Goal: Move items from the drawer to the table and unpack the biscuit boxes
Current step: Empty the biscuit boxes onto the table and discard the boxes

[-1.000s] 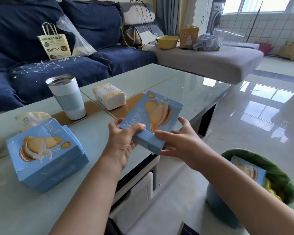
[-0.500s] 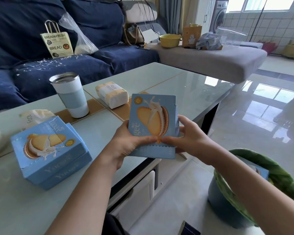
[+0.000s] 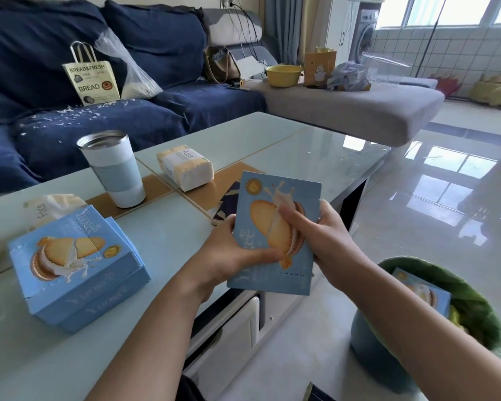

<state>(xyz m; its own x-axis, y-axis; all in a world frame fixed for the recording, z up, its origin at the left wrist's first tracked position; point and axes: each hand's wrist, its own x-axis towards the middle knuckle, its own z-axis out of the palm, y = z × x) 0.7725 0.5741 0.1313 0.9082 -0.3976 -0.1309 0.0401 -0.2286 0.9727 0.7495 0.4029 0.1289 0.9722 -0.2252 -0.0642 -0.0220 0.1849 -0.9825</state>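
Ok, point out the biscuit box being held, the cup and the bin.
held biscuit box (image 3: 275, 227): head view, on its printed front face.
cup (image 3: 113, 169): head view, on its pale blue sleeve.
bin (image 3: 370, 354): head view, on its blue outer wall.

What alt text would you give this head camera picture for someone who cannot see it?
Both hands, left hand and right hand, hold a blue biscuit box upright above the edge of a glass table. Two stacked boxes, a tumbler and tissue pack sit on it.
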